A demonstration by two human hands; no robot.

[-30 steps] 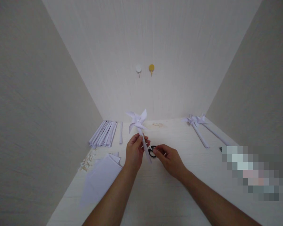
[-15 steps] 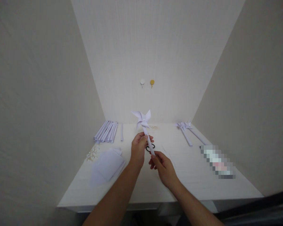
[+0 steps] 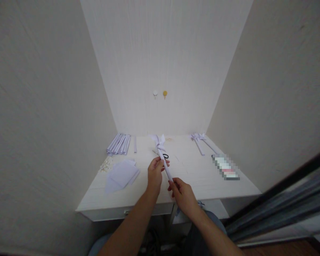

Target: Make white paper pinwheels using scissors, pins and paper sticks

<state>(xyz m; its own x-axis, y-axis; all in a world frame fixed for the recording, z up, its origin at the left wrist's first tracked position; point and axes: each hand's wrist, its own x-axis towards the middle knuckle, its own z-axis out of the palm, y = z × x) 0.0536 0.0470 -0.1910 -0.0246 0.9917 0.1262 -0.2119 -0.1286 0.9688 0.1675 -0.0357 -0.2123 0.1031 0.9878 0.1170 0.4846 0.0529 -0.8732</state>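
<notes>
Both hands grip a white paper pinwheel (image 3: 160, 143) by its rolled paper stick, held slanting above the table. My left hand (image 3: 155, 170) is closed round the middle of the stick. Lower down, my right hand (image 3: 181, 192) pinches the stick's near end. The folded blades point away from me toward the back wall. Beneath the stick lies a pair of scissors (image 3: 165, 156) with black handles, partly covered by the pinwheel and left hand.
On the left are a bundle of rolled paper sticks (image 3: 118, 144), a single stick (image 3: 135, 144), small pale pieces (image 3: 106, 164) and square paper sheets (image 3: 124, 174). Finished pinwheels (image 3: 198, 142) lie at the back right, near a pixelated object (image 3: 225, 167). Walls enclose the table (image 3: 202, 185).
My view has shifted, showing more of the area below the table edge. The pinwheel has come down closer to the table and turned, its blades now seen more from the side. Both hands keep hold.
</notes>
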